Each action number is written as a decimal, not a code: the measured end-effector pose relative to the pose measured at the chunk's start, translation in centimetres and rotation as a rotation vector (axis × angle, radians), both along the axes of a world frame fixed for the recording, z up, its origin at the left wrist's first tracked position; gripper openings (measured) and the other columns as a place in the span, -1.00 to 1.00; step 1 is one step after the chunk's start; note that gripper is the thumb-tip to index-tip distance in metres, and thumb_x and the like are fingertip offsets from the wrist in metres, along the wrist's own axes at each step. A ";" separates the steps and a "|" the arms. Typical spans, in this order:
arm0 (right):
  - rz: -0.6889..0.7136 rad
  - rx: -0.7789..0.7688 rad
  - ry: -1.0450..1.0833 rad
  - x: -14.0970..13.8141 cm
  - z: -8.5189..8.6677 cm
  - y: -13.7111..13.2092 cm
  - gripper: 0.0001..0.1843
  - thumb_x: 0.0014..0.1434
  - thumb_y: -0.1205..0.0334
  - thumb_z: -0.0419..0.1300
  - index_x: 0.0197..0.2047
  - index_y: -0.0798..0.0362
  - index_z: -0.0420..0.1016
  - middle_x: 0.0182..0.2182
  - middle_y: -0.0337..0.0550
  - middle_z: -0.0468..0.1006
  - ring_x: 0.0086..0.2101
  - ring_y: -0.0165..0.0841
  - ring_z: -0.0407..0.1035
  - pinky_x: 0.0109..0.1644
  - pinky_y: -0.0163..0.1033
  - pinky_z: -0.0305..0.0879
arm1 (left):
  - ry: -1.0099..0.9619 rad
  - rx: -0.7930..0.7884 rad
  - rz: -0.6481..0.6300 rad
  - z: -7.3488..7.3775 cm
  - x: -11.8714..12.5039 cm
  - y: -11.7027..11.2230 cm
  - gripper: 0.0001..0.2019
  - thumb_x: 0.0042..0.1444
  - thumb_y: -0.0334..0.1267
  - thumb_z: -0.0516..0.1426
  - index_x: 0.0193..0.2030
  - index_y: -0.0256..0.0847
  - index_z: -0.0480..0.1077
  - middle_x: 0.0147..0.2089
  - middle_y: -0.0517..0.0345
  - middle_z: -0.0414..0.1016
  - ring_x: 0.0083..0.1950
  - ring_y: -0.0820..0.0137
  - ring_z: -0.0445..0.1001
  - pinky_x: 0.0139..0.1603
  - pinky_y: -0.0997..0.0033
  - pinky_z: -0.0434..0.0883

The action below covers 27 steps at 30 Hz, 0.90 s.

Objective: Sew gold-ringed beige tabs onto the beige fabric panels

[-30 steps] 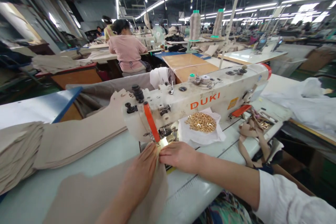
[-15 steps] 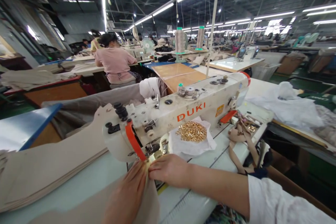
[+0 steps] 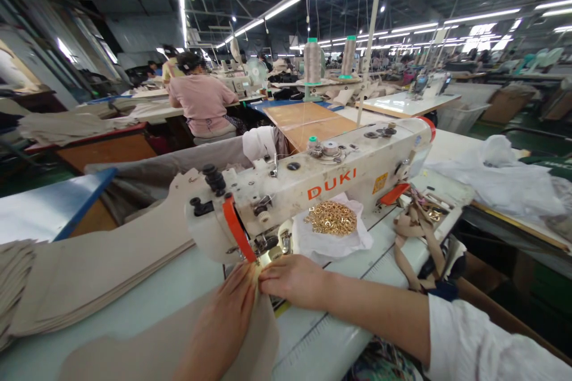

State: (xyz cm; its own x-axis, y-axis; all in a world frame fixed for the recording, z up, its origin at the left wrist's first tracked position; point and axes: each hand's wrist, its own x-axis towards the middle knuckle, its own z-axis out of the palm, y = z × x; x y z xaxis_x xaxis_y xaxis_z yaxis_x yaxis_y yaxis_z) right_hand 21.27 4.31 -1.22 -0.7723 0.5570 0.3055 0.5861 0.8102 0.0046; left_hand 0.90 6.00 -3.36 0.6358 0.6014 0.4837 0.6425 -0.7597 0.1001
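The left hand point(image 3: 227, 312) lies flat on a beige panel point(image 3: 138, 342), its fingers stretched and close together, pointing to the needle area; it presses on the material and is not closed around it. The right hand point(image 3: 295, 281) is beside it, with bent fingers meeting near the same narrow fold or edge; whether it pinches the material, I cannot tell, because the fingertips are partly hidden.

The panel is on the counter point(image 3: 181, 281), mostly under and to the left of the left hand, and its far end reaches the lit place below the orange guard point(image 3: 238, 229) of the sewing machine point(image 3: 286, 190). In my judgement, the step is to guide this edge under the foot. To do it well, the left palm should press lightly and evenly, the right fingers should hold the edge straight, and all the fingertips should stay short of the needle. Pulling would probably stretch the line.

Behind the right hand, gold rings point(image 3: 333, 218) lie heaped on a white sheet point(image 3: 308, 244), near but apart. A stack of beige pieces point(image 3: 116, 274) is at the left.
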 end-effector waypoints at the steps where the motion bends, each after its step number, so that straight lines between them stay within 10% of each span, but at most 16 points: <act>1: -0.003 -0.006 0.002 0.0 0.0 -0.1 -0.77 0.33 0.32 -0.04 -0.30 0.08 0.41 -0.24 -0.21 0.53 -0.15 -0.40 0.34 -0.02 -0.35 0.24 | 0.030 0.007 -0.006 0.0 0.0 -0.1 -0.68 0.19 -0.27 -0.05 -0.04 -0.21 0.46 -0.01 -0.02 0.55 0.05 0.22 0.48 0.05 0.24 0.47; 14: 0.001 -0.031 -0.012 0.1 0.7 -0.1 -0.77 0.33 0.33 -0.02 -0.30 0.11 0.43 -0.22 -0.17 0.53 -0.13 -0.43 0.34 -0.02 -0.34 0.24 | 0.036 -0.030 0.051 0.6 0.6 -0.4 -0.66 0.24 -0.21 -0.07 -0.01 -0.23 0.43 0.04 -0.06 0.51 0.06 0.21 0.48 0.05 0.19 0.47; 27: 0.117 -0.051 0.038 -1.9 0.3 -5.4 -0.85 0.29 0.33 0.06 -0.20 0.13 0.46 -0.21 -0.16 0.55 -0.14 -0.38 0.36 0.00 -0.29 0.29 | 0.005 -0.116 0.215 2.0 -1.8 -8.9 -0.55 0.20 -0.27 -0.02 0.24 -0.19 0.20 0.19 -0.02 0.38 0.14 0.27 0.42 0.08 0.26 0.45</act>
